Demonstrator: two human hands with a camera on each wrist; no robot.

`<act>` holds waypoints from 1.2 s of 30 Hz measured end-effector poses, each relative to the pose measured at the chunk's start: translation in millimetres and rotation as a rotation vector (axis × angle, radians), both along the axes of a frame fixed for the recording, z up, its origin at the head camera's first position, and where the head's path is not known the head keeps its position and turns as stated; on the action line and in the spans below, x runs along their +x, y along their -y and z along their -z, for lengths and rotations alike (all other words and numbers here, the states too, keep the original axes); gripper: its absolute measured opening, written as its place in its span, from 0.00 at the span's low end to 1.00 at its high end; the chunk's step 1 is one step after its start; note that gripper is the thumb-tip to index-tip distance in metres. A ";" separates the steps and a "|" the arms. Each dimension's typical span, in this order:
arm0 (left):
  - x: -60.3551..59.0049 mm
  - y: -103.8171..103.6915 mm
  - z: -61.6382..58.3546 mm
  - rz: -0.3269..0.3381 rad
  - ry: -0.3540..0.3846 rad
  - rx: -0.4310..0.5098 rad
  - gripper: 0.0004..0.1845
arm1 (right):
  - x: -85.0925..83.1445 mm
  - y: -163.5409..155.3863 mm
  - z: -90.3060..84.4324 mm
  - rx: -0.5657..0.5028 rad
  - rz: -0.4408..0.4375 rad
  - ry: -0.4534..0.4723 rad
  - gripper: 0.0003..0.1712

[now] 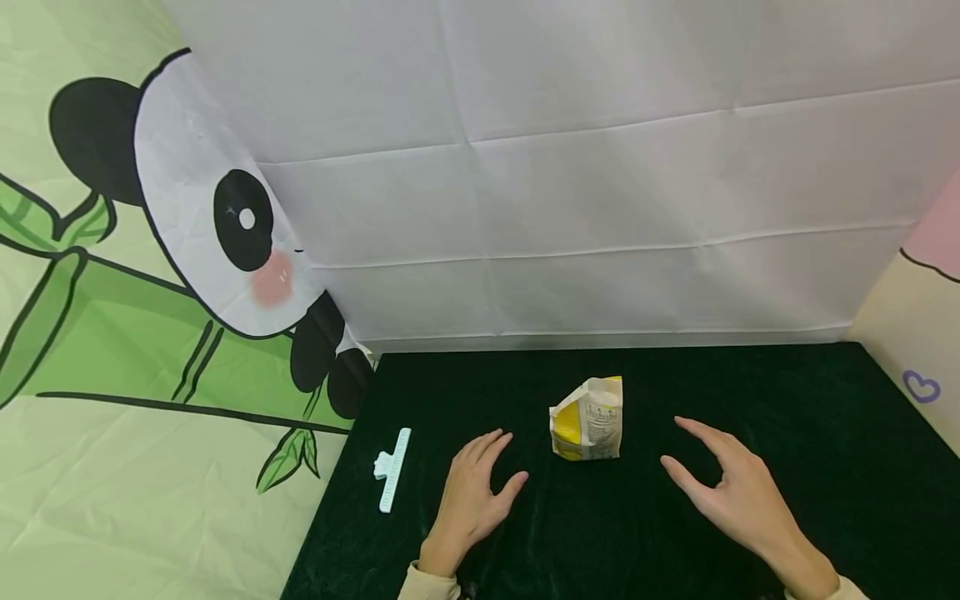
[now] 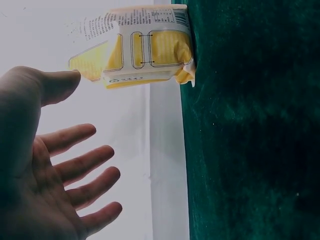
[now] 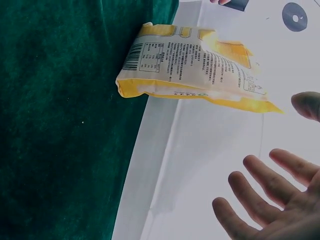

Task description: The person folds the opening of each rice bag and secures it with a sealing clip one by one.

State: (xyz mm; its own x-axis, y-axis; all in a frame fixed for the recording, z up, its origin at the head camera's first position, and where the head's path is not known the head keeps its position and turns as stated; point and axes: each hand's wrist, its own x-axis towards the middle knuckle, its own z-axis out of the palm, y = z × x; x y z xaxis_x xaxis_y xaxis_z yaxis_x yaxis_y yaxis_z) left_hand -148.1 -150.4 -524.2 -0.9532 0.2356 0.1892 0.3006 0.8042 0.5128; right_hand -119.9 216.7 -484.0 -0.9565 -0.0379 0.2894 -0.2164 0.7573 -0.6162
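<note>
A small white and yellow printed food packet point(image 1: 588, 421) stands upright on the dark green cloth, its top slanted and creased. Printed text and a barcode show on it in the right wrist view point(image 3: 185, 62). To its left, my left hand point(image 1: 474, 496) hovers with fingers extended and thumb spread, apart from the packet. On the other side, my right hand point(image 1: 738, 492) is held with thumb and fingers spread, also touching nothing. A pale blue clip point(image 1: 393, 471) with a ruler-like edge lies on the cloth, left of my left hand.
Dark green cloth point(image 1: 600, 533) covers the table. Behind it hangs a creased white sheet point(image 1: 585, 208). A green panda-print curtain point(image 1: 150, 467) borders the left side, and a pink and cream printed cloth point(image 1: 907, 333) the right.
</note>
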 end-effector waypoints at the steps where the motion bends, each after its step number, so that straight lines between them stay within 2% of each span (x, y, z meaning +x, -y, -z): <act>1: 0.0 -0.5 0.1 0.000 0.001 0.002 0.32 | 0.0 0.5 -0.3 -0.001 -0.001 -0.004 0.36; 26: 4.3 -3.1 -0.2 0.040 -0.022 -0.022 0.31 | 13.6 13.5 -0.3 -0.023 0.012 -0.053 0.34; 36: -0.4 -2.7 -4.1 0.038 -0.027 -0.011 0.31 | 10.4 14.6 -7.1 -0.037 0.011 -0.078 0.33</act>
State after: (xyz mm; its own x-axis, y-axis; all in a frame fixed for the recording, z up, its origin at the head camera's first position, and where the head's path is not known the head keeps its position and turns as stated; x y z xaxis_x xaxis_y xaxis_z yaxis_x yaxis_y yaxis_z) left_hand -148.5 -147.7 -520.1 -0.9383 0.2735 0.2116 0.3442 0.7977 0.4952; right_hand -109.5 202.1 -476.8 -0.9314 -0.0158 0.3637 -0.2566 0.7371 -0.6251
